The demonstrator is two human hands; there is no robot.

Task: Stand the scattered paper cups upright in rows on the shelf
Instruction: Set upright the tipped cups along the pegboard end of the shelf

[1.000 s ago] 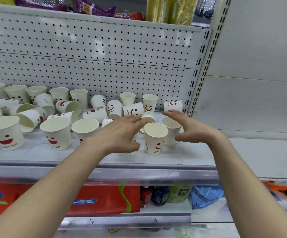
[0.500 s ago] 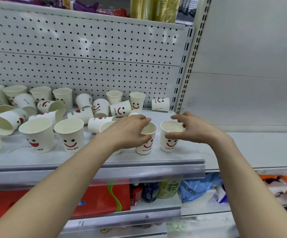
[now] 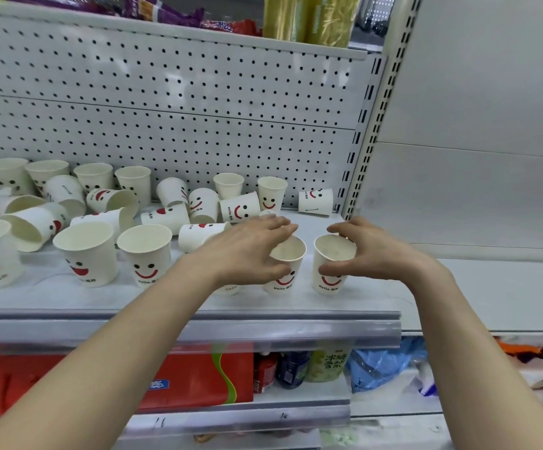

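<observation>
White paper cups with red smiley faces crowd a grey shelf. My right hand curls round an upright cup at the right end of the front row, thumb on its front and fingers behind its rim. My left hand lies with straight fingers over the rim of the neighbouring upright cup, its thumb against that cup's side. It also covers another cup, of which only the base shows. Two more upright cups stand further left in front.
Behind the front row, several cups lie on their sides and several stand by the pegboard back wall. One upside-down cup sits at the back right corner beside the slotted upright. Red boxes and bottles fill the shelf below.
My right hand came forward from the back cup and closed round the front right cup. My left hand's fingers stretched out over the neighbouring cup's rim.
</observation>
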